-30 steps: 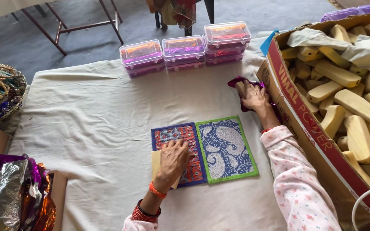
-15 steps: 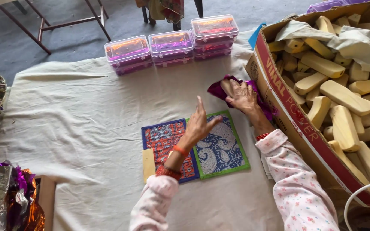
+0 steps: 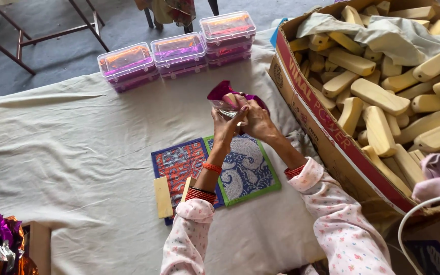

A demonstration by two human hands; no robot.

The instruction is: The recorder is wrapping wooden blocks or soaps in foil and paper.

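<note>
Both hands meet above the cloth-covered table [image 3: 77, 153]. My left hand [image 3: 226, 125] and my right hand [image 3: 254, 118] grip a small pale wooden piece in a clear plastic wrapper with magenta foil [image 3: 223, 91] behind it. Below them lie two patterned cards side by side: one red and blue [image 3: 178, 165], one blue and white with a green border [image 3: 248, 170]. Two flat pale wooden blocks [image 3: 163, 196] rest at the lower edge of the red card, beside my left forearm.
A large open cardboard box [image 3: 327, 137] full of pale wooden pieces and cloths stands at the right. Three clear lidded plastic boxes [image 3: 175, 51] with coloured contents line the far table edge. Crumpled foil [image 3: 1, 244] lies at the lower left.
My left hand lifted off the patterned cards and rose to join my right hand on the wrapped piece. The right hand brought the piece and magenta foil inward, away from the box.
</note>
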